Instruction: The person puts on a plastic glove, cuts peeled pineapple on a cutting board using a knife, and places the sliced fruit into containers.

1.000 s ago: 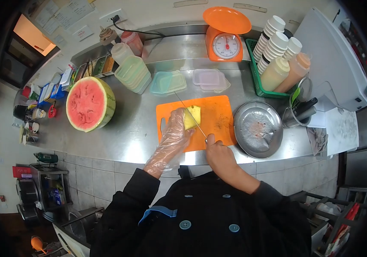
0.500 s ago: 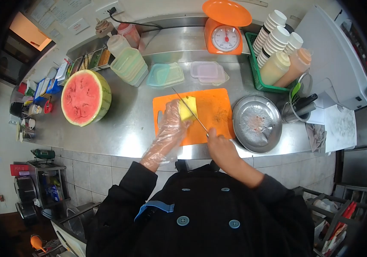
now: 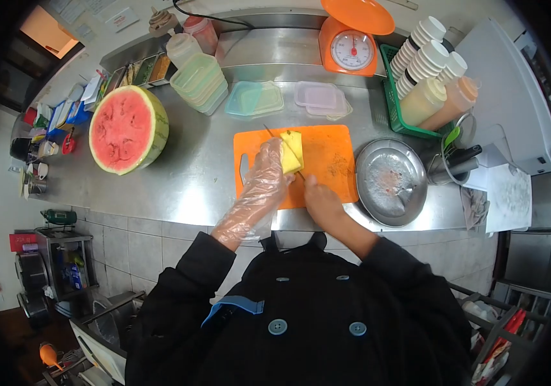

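Small print runs across the white notice [image 3: 121,20] on the wall [image 3: 275,8], too fine to read, and the round dial of the orange scale [image 3: 354,51] carries a ring of marks and figures that are just as illegible, with a red needle pointing up. The steel counter [image 3: 192,186] is shiny and curves across the view, with a raised shelf [image 3: 269,48] along its back; below its front edge lies a floor of grey tiles [image 3: 150,251], and a dark metal rack [image 3: 66,257] stands off to the left. Half a watermelon [image 3: 121,128], red face showing, sits at the left of the counter, near stacked green tubs [image 3: 197,83] and two groups of flat lids [image 3: 246,98]. To the right are a metal bowl [image 3: 375,202] and a green basket [image 3: 392,106] holding white cups [image 3: 422,63] and squeeze bottles [image 3: 423,101]. The fruit chunk [image 3: 293,145] is bright yellow and blocky, with a few dark specks near its top, and is on the orange cutting board [image 3: 330,177], left of its middle. The left hand [image 3: 267,168], in a clear plastic glove, grips the chunk's left side; the bare right hand [image 3: 322,201] is closed round the handle of a knife [image 3: 300,174], whose thin blade slants across the chunk.
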Available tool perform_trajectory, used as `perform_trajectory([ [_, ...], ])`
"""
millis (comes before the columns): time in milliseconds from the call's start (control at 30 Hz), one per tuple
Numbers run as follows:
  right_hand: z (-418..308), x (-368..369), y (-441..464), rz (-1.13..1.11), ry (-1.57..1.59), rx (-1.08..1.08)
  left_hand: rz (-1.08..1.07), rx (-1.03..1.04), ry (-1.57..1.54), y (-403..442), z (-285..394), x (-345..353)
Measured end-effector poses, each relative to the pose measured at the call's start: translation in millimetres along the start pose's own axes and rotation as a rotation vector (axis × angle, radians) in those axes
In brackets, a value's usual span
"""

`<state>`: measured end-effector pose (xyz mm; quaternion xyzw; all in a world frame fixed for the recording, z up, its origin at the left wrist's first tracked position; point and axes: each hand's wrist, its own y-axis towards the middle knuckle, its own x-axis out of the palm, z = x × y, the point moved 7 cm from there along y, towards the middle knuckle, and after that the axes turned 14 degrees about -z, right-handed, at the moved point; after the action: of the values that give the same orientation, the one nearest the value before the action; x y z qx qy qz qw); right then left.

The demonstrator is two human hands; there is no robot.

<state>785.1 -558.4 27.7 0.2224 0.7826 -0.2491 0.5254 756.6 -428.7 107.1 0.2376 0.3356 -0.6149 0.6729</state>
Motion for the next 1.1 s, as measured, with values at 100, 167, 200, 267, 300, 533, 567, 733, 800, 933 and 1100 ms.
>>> perform_trajectory([
  [100, 6.6, 6.9, 4.8, -0.024, 0.087, 0.027, -0.019, 0.004, 0.016, -3.3, 2.0, -0.3],
  [167, 10.7, 7.1, -17.1, -0.113, 0.079, 0.081, -0.038, -0.017, 0.014, 0.3, 1.5, -5.3],
  [200, 12.9, 10.3, -33.3, -0.217, 0.074, 0.132, -0.116, -0.024, -0.057, 2.1, -3.5, -8.2],
  [267, 14.5, 6.0, -52.9, -0.238, 0.122, 0.133, -0.181, -0.028, -0.124, 4.6, -14.6, -14.6],
  [300, 16.1, 7.6, -59.5, -0.263, 0.181, 0.143, -0.248, -0.072, -0.381, 5.8, -29.1, -6.9],
  [533, 27.9, 19.5, -90.5, -0.240, 0.193, 0.134, -0.370, -0.149, -0.879, 8.3, -46.2, -12.9],
  [567, 32.0, 24.2, -98.6, -0.267, 0.233, 0.167, -0.371, -0.145, -0.876, 10.4, -50.3, -13.9],
  [733, 41.9, 3.0, -110.5, -0.276, 0.386, 0.164, -0.454, -0.101, -0.689, 22.8, -70.2, -12.1],
  [800, 36.6, -6.2, -116.0, -0.256, 0.513, 0.132, -0.390, -0.087, -0.774, 13.8, -74.0, -9.9],
  [933, 28.8, -27.2, -121.5, -0.099, 0.596, 0.170, -0.216, -0.213, -0.921, 14.6, -73.6, -7.9],
  [1100, 19.2, -47.5, -105.1, 0.009, 0.605, 0.171, -0.121, -0.318, -0.682, 25.3, -59.3, -7.0],
])
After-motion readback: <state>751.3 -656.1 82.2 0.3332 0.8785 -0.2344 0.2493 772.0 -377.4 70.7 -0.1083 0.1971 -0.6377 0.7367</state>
